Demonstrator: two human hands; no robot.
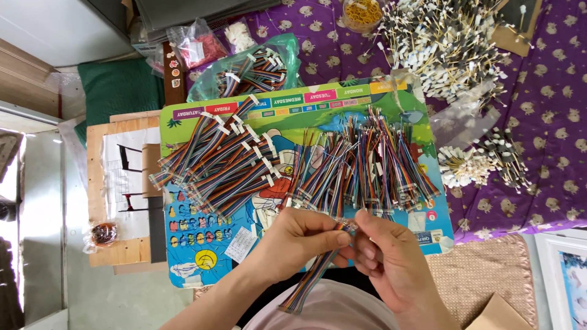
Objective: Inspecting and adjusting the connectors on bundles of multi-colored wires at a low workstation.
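Note:
My left hand (299, 238) grips a bundle of rainbow ribbon cables (309, 281) that hangs down toward my lap. My right hand (388, 253) pinches the bundle's top end, by the white connectors, fingertips meeting the left hand's. Both hands hover over the near edge of a colourful cartoon board (202, 256). On the board lie a left heap of ribbon cables (220, 159) with white connectors and a right heap of ribbon cables (367, 165).
A green plastic bag of more cables (257, 70) sits behind the board. Heaps of white-tipped wires (446, 43) and smaller bunches (483, 162) lie on the purple patterned cloth (550, 122). A wooden board (119, 183) lies left, a woven mat (483, 272) right.

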